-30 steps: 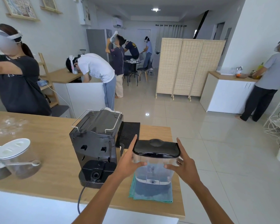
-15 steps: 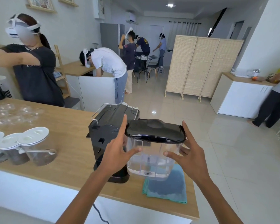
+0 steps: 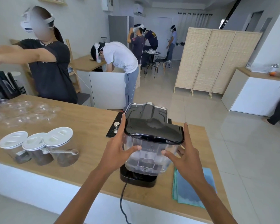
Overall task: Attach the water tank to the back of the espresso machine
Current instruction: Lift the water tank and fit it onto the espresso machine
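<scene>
Both hands on the water tank [image 3: 149,152] here: the left hand [image 3: 118,151] clasps its left side, the right hand [image 3: 186,156] its right, fingers spread on the clear walls. The tank hangs over the black base at the back of the espresso machine [image 3: 146,114], near the wooden counter's [image 3: 87,126] front edge. A blue cloth [image 3: 194,191] lies just right.

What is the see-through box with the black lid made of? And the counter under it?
The water tank looks like clear hard plastic: you can see moulded ribs and the machine through its walls. Its lid seems to be glossy black plastic, since it shines with reflections. The counter looks like light wood with a matt finish, though it could be a wood-look laminate.
</scene>
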Available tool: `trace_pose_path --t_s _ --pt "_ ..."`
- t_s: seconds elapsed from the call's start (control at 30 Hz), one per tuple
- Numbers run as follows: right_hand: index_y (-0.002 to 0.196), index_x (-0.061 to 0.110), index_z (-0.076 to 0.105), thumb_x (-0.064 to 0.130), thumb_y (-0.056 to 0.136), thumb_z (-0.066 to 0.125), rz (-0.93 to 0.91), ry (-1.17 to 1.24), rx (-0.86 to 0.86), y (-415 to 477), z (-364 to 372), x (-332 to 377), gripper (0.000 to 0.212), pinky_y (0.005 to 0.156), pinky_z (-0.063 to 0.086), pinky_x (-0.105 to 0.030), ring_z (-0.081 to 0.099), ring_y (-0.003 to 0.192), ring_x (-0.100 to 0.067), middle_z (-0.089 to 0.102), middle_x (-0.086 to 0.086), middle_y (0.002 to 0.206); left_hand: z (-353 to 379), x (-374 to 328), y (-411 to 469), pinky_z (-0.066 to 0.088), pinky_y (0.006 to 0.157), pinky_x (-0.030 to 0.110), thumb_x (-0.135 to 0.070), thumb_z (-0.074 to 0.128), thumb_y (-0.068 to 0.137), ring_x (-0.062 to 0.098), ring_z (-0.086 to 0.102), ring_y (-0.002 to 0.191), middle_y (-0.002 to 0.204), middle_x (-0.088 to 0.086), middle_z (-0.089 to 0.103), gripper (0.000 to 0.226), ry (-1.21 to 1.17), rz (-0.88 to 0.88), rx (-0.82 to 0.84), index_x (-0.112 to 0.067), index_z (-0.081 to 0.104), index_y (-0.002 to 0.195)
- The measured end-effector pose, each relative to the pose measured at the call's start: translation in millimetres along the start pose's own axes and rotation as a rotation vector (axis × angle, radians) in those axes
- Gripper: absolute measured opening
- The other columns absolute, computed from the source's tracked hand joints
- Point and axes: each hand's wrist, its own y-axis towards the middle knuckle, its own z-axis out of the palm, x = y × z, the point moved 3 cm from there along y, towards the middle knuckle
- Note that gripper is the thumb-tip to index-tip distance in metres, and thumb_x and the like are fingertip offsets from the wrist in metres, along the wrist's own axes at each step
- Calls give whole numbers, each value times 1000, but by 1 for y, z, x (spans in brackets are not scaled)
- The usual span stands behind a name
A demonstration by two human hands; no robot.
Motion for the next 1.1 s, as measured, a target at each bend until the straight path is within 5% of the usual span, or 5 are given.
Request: trace_pose_path --t_s 0.43,0.7,0.83,1.0,1.1 --pt "148 52 7 22 77 82 41 -83 -61 7 50 1 108 85 43 -4 60 103 14 53 54 112 -21 52 14 37 82 28 -52 75 76 12 38 94 107 -6 37 113 -52 -14 55 -53 -7 154" --pt "148 54 3 55 71 71 89 -208 -104 3 57 -3 103 76 43 -2 60 85 12 49 54 102 -14 67 9 36 69 28 -51 75 79 11 42 77 96 -6 44 110 -68 -28 79 -51 -5 155" --pt "153 46 2 58 73 69 120 -306 -110 -8 67 -18 105 79 52 -22 60 90 3 58 32 118 -10 72 -5 31 52 21 -38 75 85 9 33 55 63 -5 31 108 -7 -38 68 -40 -4 158" --pt "152 48 1 52 76 74 128 -317 -140 -16 73 -30 105 81 57 -36 67 94 -14 71 9 108 -5 83 -9 39 56 24 -39 73 87 15 42 56 64 5 40 106 -27 -85 79 -38 -5 158" --pt "152 48 -1 46 79 76 118 -311 -144 -16 74 -33 106 89 53 -33 64 108 -13 60 21 124 -5 91 -9 45 64 18 -44 71 87 22 52 64 76 17 58 105 -18 -94 92 -46 -8 156"
